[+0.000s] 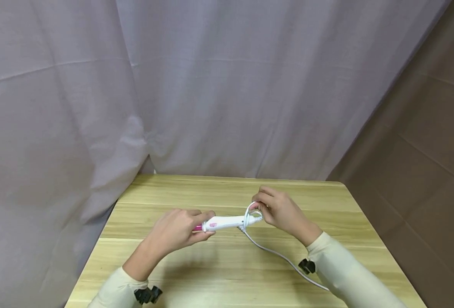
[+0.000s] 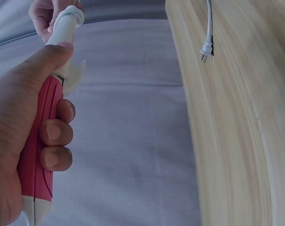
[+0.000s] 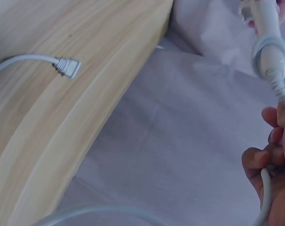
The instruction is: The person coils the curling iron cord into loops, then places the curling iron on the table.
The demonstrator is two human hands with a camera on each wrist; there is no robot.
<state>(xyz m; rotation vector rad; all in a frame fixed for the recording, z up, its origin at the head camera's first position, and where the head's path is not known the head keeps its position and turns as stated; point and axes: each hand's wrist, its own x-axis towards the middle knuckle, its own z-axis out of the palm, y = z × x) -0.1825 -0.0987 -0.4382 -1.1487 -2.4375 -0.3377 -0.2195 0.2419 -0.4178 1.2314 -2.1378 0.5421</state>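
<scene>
A white and pink hair iron (image 1: pixel 227 222) is held above the table, its handle end toward the right. My left hand (image 1: pixel 178 229) grips its pink barrel part, and the left wrist view shows the fingers curled round that pink part (image 2: pixel 36 141). The white cord (image 1: pixel 273 251) is looped round the handle's tail end, as the right wrist view also shows. At that tail, my right hand (image 1: pixel 282 211) pinches the cord's loop. From there the cord runs down to the right, passing by the right forearm. In both wrist views the cord's two-pin plug (image 2: pixel 207 49) appears over the wood.
The light wooden table (image 1: pixel 219 273) lies under both hands. Grey cloth (image 1: pixel 227 107) hangs behind it and on the left, and a browner stretch (image 1: pixel 415 149) hangs on the right. Black clips (image 1: pixel 148 295) sit at both wrists.
</scene>
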